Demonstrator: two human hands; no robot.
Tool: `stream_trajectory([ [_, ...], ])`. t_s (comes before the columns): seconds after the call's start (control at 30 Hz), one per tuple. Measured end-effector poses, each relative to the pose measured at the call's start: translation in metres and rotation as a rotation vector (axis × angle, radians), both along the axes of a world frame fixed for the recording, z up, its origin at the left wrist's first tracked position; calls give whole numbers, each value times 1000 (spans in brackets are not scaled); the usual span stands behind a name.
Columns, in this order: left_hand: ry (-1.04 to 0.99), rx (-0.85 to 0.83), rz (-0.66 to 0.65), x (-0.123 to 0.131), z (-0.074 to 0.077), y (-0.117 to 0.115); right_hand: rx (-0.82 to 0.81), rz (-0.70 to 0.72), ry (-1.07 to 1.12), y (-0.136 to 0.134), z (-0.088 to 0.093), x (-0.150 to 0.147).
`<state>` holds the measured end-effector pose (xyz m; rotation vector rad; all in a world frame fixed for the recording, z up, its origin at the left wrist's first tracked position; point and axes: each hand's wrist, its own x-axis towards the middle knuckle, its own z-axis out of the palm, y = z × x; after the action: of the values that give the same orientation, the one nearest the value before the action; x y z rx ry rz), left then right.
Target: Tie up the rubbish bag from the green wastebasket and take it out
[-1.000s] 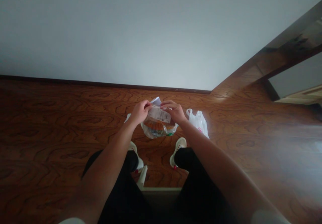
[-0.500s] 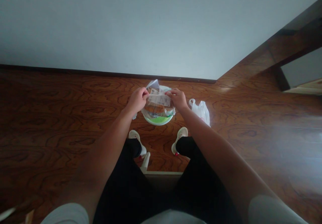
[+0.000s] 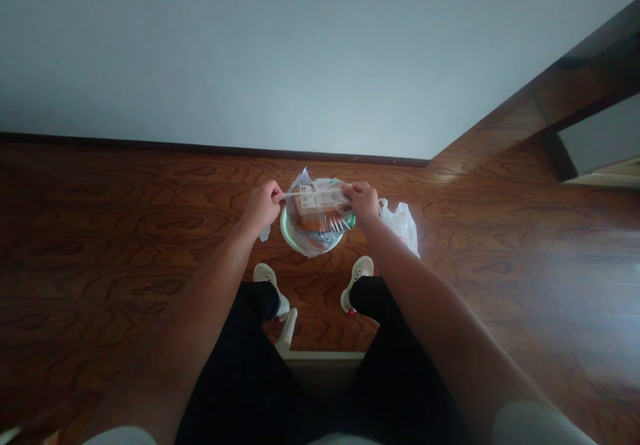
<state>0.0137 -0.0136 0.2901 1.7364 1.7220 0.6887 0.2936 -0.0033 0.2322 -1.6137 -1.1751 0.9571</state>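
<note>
A clear plastic bag with something brown inside and a white printed label is held over a round green-and-white basin on the floor. My left hand is closed in a pinch on a stretched strip of the bag at its left. At the other side, my right hand pinches the bag's top near the label's right end. What the brown contents are, I cannot make out. The bag hides most of the basin.
A white plastic carrier bag lies on the wooden floor right of the basin. Beyond the basin rises a pale wall. My shoes are on the near side. A small clear piece lies by my left wrist.
My hands have moved farther apart, the left one leftward and the right one slightly rightward. The strip between them is pulled straighter, and the bag hangs lower over the basin's near rim.
</note>
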Motion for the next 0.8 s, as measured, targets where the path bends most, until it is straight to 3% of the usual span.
stream_trajectory([
  [0.17,-289,-136,123,20,-18,6,-169,104,213,9,-2,5],
  [0.27,-337,-49,111,34,-26,21,-165,114,260,24,-1,10],
  [0.47,-303,85,58,65,-44,74,-31,-67,68,68,-12,37],
  [0.6,-249,90,17,100,-61,113,6,-122,-14,93,-38,70],
  [0.8,-210,64,-131,178,-85,173,-20,-288,83,112,-103,125],
])
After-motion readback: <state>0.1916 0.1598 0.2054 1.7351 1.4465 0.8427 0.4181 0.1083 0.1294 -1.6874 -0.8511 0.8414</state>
